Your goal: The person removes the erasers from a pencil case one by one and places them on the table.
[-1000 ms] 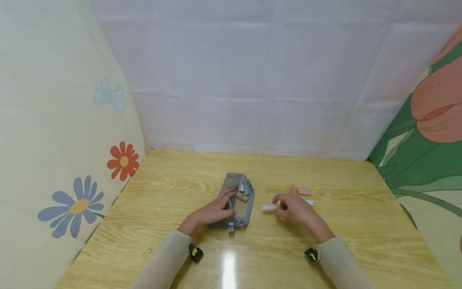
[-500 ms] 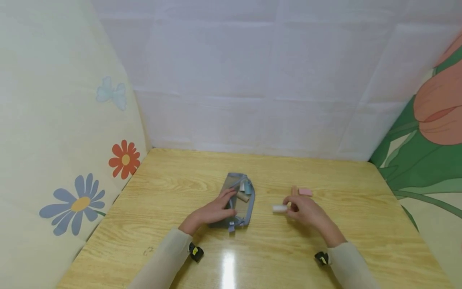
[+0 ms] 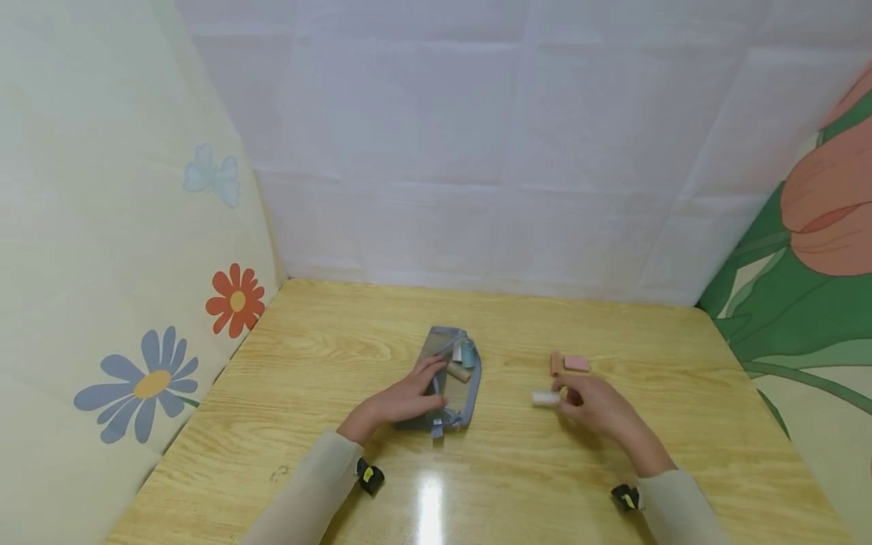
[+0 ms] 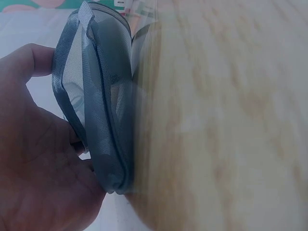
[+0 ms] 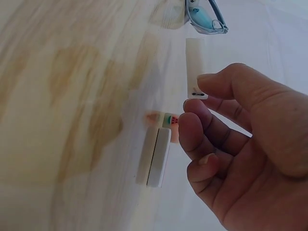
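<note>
In the head view, my left hand (image 3: 405, 397) rests across a blue-grey mesh pencil case (image 3: 470, 397). The left wrist view has its fingers and thumb at the rim of the case (image 4: 103, 110), gripping it around the opening. Inside the case lie a tan roll-like piece (image 3: 459, 372) and a light blue piece (image 3: 468, 354). My right hand (image 3: 599, 409) pinches a white eraser (image 3: 545, 398) between thumb and fingertips, its long end pointing left. The right wrist view reveals a small dark print near the held end of this eraser (image 5: 195, 72).
Behind my right hand lie an orange block (image 3: 555, 364) and a pink block (image 3: 576, 363), side by side. A white bar (image 5: 159, 159) and a piece with a watermelon print (image 5: 171, 120) lie on the wooden table (image 3: 341, 325) in the right wrist view.
My right hand has moved to the right with the white eraser, away from the pencil case. My left hand stays on the case. A white piece seen earlier behind the right hand no longer shows.
</note>
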`<state>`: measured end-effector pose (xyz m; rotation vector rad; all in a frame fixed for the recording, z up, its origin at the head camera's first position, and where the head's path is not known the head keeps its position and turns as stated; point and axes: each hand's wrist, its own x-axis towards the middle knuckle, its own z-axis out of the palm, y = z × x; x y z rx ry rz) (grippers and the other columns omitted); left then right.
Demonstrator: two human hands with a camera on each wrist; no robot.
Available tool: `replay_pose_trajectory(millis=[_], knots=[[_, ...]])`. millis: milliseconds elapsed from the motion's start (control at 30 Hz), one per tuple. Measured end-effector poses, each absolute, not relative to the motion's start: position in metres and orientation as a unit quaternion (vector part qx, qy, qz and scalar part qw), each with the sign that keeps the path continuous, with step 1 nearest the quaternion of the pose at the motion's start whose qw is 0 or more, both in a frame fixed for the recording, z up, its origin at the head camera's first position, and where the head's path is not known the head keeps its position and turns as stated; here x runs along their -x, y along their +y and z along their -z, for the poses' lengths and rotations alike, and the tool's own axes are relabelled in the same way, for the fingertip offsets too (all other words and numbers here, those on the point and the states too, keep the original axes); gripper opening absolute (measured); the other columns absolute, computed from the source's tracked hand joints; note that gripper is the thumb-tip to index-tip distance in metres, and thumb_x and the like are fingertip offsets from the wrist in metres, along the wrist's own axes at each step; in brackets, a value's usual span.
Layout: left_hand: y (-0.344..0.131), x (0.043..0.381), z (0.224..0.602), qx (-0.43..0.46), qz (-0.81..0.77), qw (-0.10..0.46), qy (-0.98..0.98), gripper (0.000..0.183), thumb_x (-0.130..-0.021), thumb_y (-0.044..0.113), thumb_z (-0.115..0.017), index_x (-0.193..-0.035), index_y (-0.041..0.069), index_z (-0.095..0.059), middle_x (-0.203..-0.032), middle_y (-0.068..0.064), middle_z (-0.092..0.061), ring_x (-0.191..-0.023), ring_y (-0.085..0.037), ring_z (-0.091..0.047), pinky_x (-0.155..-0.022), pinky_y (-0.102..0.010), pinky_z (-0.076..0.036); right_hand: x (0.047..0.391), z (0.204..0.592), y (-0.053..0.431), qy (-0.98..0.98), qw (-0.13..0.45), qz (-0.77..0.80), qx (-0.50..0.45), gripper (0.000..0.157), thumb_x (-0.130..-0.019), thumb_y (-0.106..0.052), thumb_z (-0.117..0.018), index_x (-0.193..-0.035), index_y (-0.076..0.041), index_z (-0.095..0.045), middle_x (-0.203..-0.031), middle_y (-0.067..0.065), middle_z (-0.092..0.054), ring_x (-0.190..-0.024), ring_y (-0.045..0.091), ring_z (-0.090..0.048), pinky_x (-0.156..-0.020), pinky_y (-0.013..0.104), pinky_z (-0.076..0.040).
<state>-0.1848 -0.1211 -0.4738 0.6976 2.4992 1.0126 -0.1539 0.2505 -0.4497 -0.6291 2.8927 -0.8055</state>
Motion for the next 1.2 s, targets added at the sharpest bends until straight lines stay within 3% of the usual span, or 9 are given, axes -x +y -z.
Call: replay_pose_trajectory(millis=[1200], knots=[[-0.121, 0.185, 0.476, -0.249, -0.35, 0.17, 0.887, 0.082, -0.094, 0.039, -0.055, -0.161, 0.006, -0.022, -0.169, -0.009, -0.012, -0.152, -0.034, -0.022, -0.118, -0.053, -0.031, 0.144, 0.45, 0.28, 0.952, 0.042, 0.247, 0.176, 0.024, -0.088, -0.011, -0.073, -0.111, -0.007, -0.071, -0.073, -0.008, -0.059, -0.064, 0.007, -0.05, -0.059, 0.025, -0.044]])
